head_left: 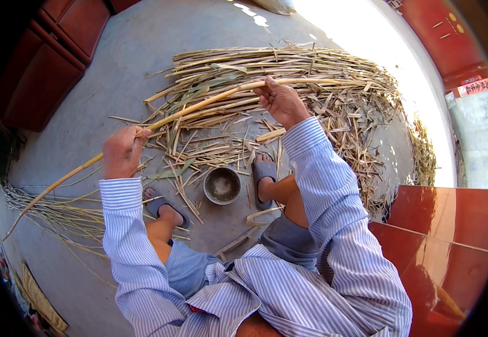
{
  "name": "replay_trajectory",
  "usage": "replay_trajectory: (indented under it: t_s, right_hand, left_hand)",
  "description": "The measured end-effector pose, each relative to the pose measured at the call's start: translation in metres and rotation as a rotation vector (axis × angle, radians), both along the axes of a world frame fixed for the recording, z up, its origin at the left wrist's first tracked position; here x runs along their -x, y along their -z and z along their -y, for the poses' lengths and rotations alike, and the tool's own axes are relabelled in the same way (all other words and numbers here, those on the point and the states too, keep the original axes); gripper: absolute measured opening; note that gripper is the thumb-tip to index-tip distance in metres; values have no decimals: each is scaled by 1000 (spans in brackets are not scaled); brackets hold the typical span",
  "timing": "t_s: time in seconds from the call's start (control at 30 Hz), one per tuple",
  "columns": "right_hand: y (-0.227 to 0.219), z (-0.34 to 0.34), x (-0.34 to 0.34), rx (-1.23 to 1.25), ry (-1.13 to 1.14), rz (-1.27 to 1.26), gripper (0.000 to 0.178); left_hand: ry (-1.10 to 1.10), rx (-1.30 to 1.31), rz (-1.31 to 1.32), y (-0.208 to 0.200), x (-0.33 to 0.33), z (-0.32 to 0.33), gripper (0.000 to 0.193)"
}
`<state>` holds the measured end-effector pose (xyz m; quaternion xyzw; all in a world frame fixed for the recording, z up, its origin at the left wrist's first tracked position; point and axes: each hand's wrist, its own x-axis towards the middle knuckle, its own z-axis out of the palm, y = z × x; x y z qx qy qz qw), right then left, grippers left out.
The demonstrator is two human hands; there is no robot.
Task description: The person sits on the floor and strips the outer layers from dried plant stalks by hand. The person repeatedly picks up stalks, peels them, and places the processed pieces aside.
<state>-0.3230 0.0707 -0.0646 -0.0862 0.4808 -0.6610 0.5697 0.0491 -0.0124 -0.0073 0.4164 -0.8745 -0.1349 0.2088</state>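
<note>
A long, pale yellow cane stalk (190, 108) stretches across in front of me, its thin end drooping to the lower left. My left hand (123, 151) is closed round it, knuckles up. Farther along, at the upper right, my right hand (281, 101) grips the stalk between thumb and fingers. Beyond and beneath lies a big pile of similar stalks (238, 62), with dry leaf scraps (356, 129) strewn at its right. Between my sandalled feet stands a round metal bowl (222, 186) that seems to hold some liquid.
Thin stripped stalks (64, 210) fan out on the floor at my left. Split pieces (216, 150) lie just past the bowl. A dark red sofa (44, 67) stands far left, a glossy red cabinet (435, 224) at right. Bright sunlight falls along the right side.
</note>
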Motion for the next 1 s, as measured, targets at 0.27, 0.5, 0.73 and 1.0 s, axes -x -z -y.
replay_trajectory:
  t_s: [0.27,0.5,0.73,1.0]
  right_hand:
    - [-29,-1,-71,-21,-141,49,24]
    - [-26,2,-82,157,-99,-74,28]
    - [-23,-1,-96,245,-170,-342,42]
    - [-39,-22,-119,238,-135,-399,34]
  left_hand:
    - [59,461,-117,6,72,-14,27]
    - [-153,17,-177,2,73,-20,39]
    - [-217,-344,-230,-1,51,-8,42]
    - [-346,-100,-259,-10,41,-3,49]
